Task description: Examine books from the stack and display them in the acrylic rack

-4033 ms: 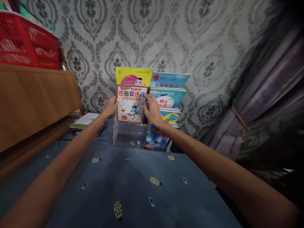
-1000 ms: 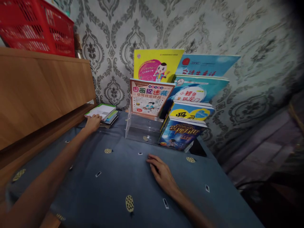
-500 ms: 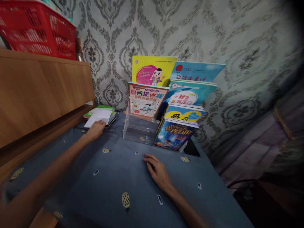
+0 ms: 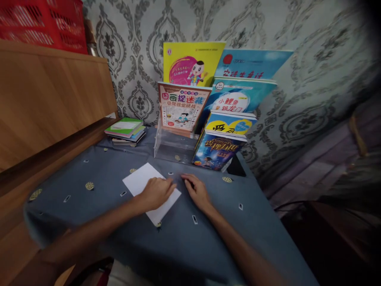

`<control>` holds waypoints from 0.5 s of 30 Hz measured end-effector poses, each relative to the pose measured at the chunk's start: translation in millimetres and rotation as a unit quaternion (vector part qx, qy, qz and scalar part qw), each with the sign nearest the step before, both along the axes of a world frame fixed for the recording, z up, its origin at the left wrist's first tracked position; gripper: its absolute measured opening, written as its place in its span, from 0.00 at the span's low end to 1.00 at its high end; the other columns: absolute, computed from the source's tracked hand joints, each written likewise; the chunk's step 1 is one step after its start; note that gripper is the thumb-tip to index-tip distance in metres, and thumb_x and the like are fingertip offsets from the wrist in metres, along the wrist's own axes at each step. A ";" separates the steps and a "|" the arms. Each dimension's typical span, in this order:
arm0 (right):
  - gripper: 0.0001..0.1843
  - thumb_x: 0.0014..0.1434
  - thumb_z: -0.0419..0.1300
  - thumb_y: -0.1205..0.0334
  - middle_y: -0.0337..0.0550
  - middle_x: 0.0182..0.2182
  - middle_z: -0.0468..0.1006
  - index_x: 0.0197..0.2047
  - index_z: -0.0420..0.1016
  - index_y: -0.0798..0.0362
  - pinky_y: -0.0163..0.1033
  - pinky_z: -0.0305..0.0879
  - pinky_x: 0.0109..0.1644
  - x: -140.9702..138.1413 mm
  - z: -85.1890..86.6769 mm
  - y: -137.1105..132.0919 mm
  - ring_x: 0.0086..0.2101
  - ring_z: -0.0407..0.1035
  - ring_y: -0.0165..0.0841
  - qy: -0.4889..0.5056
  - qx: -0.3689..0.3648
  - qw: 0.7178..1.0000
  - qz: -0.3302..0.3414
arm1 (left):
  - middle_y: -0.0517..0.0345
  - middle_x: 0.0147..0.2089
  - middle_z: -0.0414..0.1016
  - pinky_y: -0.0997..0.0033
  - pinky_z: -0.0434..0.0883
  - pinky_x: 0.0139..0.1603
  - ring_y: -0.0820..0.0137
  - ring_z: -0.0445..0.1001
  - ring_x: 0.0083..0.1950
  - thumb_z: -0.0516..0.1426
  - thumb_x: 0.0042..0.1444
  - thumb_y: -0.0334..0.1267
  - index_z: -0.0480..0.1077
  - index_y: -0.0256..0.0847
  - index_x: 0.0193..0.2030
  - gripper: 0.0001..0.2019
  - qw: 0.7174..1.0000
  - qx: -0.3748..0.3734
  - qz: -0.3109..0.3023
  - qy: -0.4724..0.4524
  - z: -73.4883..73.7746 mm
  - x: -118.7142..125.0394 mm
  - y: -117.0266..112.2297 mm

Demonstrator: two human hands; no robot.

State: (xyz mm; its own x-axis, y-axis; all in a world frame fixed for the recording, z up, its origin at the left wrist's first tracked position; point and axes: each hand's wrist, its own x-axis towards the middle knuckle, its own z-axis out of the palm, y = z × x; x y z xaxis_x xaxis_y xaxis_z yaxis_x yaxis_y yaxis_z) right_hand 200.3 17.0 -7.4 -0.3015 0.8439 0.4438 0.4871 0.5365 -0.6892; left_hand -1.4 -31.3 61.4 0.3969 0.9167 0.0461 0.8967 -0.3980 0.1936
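Observation:
A thin white booklet (image 4: 139, 180) lies flat on the dark blue tablecloth (image 4: 98, 171) in front of me. My left hand (image 4: 156, 192) rests on top of it with the fingers curled down, holding it in place. My right hand (image 4: 197, 191) lies on the cloth just right of the booklet, fingers bent and pointing toward its edge. Behind them stands a clear plastic book rack (image 4: 172, 145) with several picture books. A white one with red characters (image 4: 181, 107) is in its left column and a dark space one (image 4: 217, 153) at the front right.
A small stack of books with a green cover (image 4: 125, 129) lies at the back left. A wooden cabinet (image 4: 50, 95) with a red basket (image 4: 41, 22) on top runs along the left. Patterned wallpaper is behind, a dark curtain at the right.
My left hand has drawn the white booklet off the stack at the back left and brought it to the table's middle. My right hand stayed on the cloth.

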 end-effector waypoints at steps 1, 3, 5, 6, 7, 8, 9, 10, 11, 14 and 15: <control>0.17 0.65 0.51 0.62 0.51 0.46 0.82 0.48 0.80 0.51 0.51 0.72 0.54 2.0 -1.0 1.0 0.47 0.76 0.41 0.014 -0.005 1.000 -0.010 | 0.49 0.38 0.81 0.64 0.70 0.40 0.59 0.81 0.41 0.44 0.71 0.43 0.71 0.44 0.47 0.16 0.999 -0.008 -0.034 -0.040 -2.4 6.7 -2.7; 0.18 0.65 0.50 0.60 0.50 0.43 0.82 0.49 0.79 0.53 0.49 0.74 0.50 6.5 -2.0 1.9 0.44 0.77 0.40 0.032 -0.018 0.999 -0.024 | 0.53 0.41 0.80 0.66 0.71 0.44 0.63 0.80 0.44 0.45 0.71 0.42 0.71 0.46 0.47 0.14 0.990 -0.022 -0.096 -0.098 -9.5 10.7 -3.9; 0.18 0.66 0.50 0.59 0.50 0.42 0.82 0.49 0.79 0.53 0.47 0.75 0.47 10.7 -0.8 0.7 0.42 0.77 0.40 0.031 -0.023 0.999 -0.032 | 0.53 0.47 0.80 0.65 0.71 0.51 0.63 0.78 0.49 0.47 0.69 0.39 0.71 0.45 0.49 0.12 0.988 -0.013 -0.110 -0.110 -18.1 2.1 0.1; 0.17 0.66 0.50 0.60 0.50 0.43 0.82 0.49 0.78 0.53 0.47 0.74 0.48 12.3 0.5 -0.7 0.43 0.77 0.40 0.023 -0.018 0.999 -0.034 | 0.51 0.52 0.78 0.63 0.70 0.55 0.62 0.76 0.53 0.49 0.68 0.37 0.71 0.44 0.50 0.11 0.991 0.003 -0.093 -0.098 -22.4 -6.2 3.2; 0.17 0.66 0.51 0.61 0.49 0.44 0.82 0.49 0.78 0.53 0.47 0.74 0.49 13.2 2.2 -2.6 0.44 0.77 0.40 0.011 -0.010 0.999 -0.032 | 0.48 0.56 0.76 0.60 0.68 0.60 0.60 0.74 0.58 0.50 0.67 0.35 0.71 0.42 0.51 0.12 0.995 0.024 -0.061 -0.080 -26.6 -16.2 6.6; 0.16 0.66 0.50 0.62 0.49 0.45 0.82 0.49 0.78 0.53 0.47 0.73 0.51 13.6 4.0 -4.9 0.45 0.76 0.40 -0.003 0.001 1.000 -0.028 | 0.46 0.59 0.74 0.56 0.67 0.62 0.58 0.72 0.61 0.50 0.66 0.34 0.71 0.41 0.51 0.12 0.997 0.041 -0.021 -0.058 -30.4 -27.2 9.5; 0.17 0.66 0.50 0.63 0.50 0.46 0.81 0.49 0.78 0.53 0.48 0.73 0.52 13.1 5.7 -7.5 0.46 0.76 0.40 -0.017 0.015 1.000 -0.021 | 0.45 0.62 0.72 0.53 0.67 0.62 0.56 0.70 0.63 0.50 0.66 0.34 0.71 0.40 0.52 0.12 0.998 0.053 0.018 -0.037 -34.0 -38.3 11.6; 0.17 0.66 0.50 0.65 0.51 0.46 0.81 0.50 0.78 0.54 0.48 0.72 0.54 11.8 7.3 -10.6 0.48 0.75 0.40 -0.031 0.030 0.999 -0.012 | 0.44 0.62 0.72 0.52 0.67 0.62 0.56 0.70 0.63 0.50 0.66 0.35 0.71 0.40 0.52 0.13 0.997 0.063 0.043 -0.026 -37.3 -48.5 12.6; 0.17 0.66 0.50 0.66 0.52 0.47 0.81 0.50 0.78 0.54 0.49 0.71 0.55 9.7 8.5 -14.1 0.49 0.75 0.40 -0.047 0.046 0.998 0.001 | 0.44 0.62 0.72 0.52 0.67 0.62 0.56 0.70 0.62 0.50 0.66 0.36 0.71 0.41 0.53 0.13 0.996 0.070 0.057 -0.020 -40.4 -57.1 12.3; 0.17 0.66 0.50 0.68 0.52 0.49 0.80 0.51 0.78 0.53 0.50 0.70 0.57 -1.4 10.5 -27.6 0.51 0.73 0.41 -0.093 0.082 0.991 0.052 | 0.45 0.62 0.72 0.53 0.67 0.63 0.57 0.70 0.61 0.50 0.67 0.37 0.70 0.42 0.56 0.15 0.994 0.094 0.062 -0.007 -47.8 -68.9 4.6; 0.17 0.67 0.50 0.68 0.52 0.50 0.79 0.51 0.77 0.53 0.51 0.70 0.58 -6.2 10.7 -32.8 0.51 0.73 0.41 -0.108 0.090 0.988 0.070 | 0.45 0.62 0.72 0.53 0.67 0.63 0.57 0.70 0.61 0.50 0.67 0.37 0.70 0.42 0.56 0.15 0.993 0.102 0.061 0.001 -49.3 -67.8 0.3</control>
